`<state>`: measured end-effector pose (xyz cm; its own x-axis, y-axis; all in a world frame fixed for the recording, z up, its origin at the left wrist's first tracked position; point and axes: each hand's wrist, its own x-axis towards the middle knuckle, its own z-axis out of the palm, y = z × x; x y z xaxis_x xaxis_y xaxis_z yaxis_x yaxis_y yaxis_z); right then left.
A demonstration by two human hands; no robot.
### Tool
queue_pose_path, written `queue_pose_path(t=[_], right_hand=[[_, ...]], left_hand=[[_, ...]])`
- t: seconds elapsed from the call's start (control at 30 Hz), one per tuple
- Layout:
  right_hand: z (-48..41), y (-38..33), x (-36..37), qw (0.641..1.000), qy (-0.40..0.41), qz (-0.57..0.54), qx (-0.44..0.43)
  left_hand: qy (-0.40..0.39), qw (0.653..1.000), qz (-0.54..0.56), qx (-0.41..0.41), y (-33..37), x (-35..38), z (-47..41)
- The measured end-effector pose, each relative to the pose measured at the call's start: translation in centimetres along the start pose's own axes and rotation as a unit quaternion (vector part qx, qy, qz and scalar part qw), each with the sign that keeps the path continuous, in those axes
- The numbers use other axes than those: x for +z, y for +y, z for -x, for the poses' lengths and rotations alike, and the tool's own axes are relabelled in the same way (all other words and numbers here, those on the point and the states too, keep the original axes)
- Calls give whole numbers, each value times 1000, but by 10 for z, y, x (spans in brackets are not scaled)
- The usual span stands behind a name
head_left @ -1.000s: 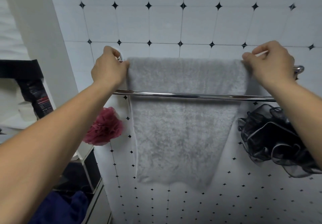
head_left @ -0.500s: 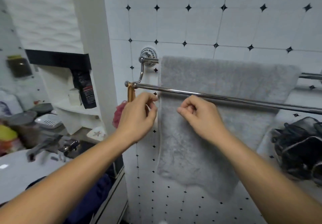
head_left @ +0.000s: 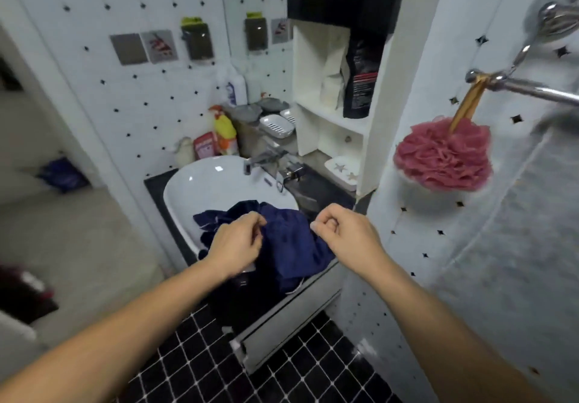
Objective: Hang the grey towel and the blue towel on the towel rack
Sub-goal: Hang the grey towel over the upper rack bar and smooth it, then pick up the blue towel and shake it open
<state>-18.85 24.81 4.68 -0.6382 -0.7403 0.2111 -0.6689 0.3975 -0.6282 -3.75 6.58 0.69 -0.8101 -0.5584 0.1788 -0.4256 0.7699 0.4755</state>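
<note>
**Fingers (head_left: 253, 227) curled over the sink (head_left: 194, 183)**

We had left the grey towel (head_left: 517, 230) on the towel rack (head_left: 539, 90), right of the sink, and dropped both hands. Our left hand (head_left: 238, 242) touched the blue towel (head_left: 291, 242) heaped on the sink's front rim; whether it gripped, we could not tell. Our right hand (head_left: 344, 233) was clenched, empty.

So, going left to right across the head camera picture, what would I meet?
Left hand → right hand → pink bath sponge, hanging from the towel rack → grey towel, blurred at the right edge.
</note>
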Motion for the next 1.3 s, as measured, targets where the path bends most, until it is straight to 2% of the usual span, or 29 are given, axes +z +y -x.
queue_pose_path(t=[0.13, 0.23, 0.37, 0.5, 0.6, 0.7, 0.77, 0.83, 0.97, 1.1, 1.2, 1.27, 1.3], right_hand=[[-25, -11, 67, 997, -75, 11, 13], [-49, -6, 115, 989, -132, 43, 55], [-75, 16, 181, 965, -172, 102, 170], [-93, 30, 240, 921, -186, 128, 319], [-101, 35, 264, 896, -186, 147, 374], [-102, 39, 276, 896, -152, 166, 383], [-104, 42, 274, 904, -112, 140, 389], [-107, 37, 263, 901, -56, 78, 422], [-101, 11, 222, 872, 55, -104, 475], [-61, -25, 175, 803, 155, -331, 470], [-19, -49, 132, 763, 239, -368, 473], [16, -57, 103, 720, 304, -390, 488], [36, -59, 88, 686, 330, -414, 499]], left_hand=[[-27, 995, -37, -92, -87, -6, 9], [-48, 991, -42, -120, -141, -4, -2], [-81, 990, -45, -107, -202, 12, -39], [-163, 982, -65, -68, -250, 26, -82], [-229, 969, -85, -26, -273, 31, -104], [-272, 959, -82, 7, -286, 40, -115], [-294, 952, -82, 40, -286, 48, -120], [-301, 949, -68, 64, -277, 54, -125], [-314, 940, -14, 136, -226, 64, -133], [-343, 914, 89, 196, -146, 66, -112], [-376, 883, 198, 199, -88, 60, -72], [-389, 854, 278, 207, -55, 51, -39], [-397, 835, 316, 213, -39, 45, -22]])
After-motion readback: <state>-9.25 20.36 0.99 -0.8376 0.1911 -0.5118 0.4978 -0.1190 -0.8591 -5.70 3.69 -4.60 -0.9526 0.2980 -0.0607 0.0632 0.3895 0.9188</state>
